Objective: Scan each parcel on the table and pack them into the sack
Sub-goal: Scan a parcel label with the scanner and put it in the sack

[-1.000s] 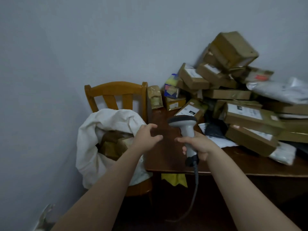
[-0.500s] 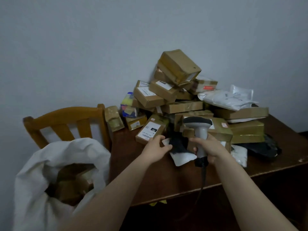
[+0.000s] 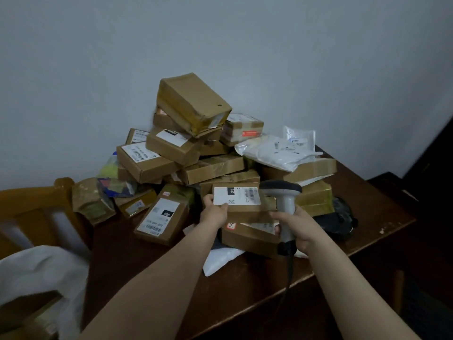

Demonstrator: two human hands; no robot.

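So the parcel in play is a flat brown cardboard parcel with a big white shipping label (image 3: 236,197). There's a barcode along the label's right end and a small black patch near the top. It sits about dead centre of the view, at the front of the pile, tipped label-up just over a brown cardboard box with a red-and-white sticker (image 3: 247,238). The left hand (image 3: 213,213) holds it by its left edge, thumb on the label corner and fingers curled underneath.

The right hand (image 3: 297,228) has its fingers wrapped tight round the handle of a grey handheld barcode scanner with a dark head (image 3: 282,192). The head is just beside the label's right end, at 3 o'clock of the parcel, and the cable hangs down over the front edge of the dark wooden worktop (image 3: 257,290).

At 12 o'clock of the parcel there's a heap of brown boxes against the grey wall, with a large taped cardboard box (image 3: 193,101) tilted on top. White plastic mailer bags (image 3: 269,152) lie at 1 o'clock.

Containers: a white fabric sack (image 3: 49,271) is down at 8 o'clock of the view with its mouth open. Something brown shows inside, but it's too blurry to tell what. Behind it at 9 o'clock is a wooden chair (image 3: 29,200).
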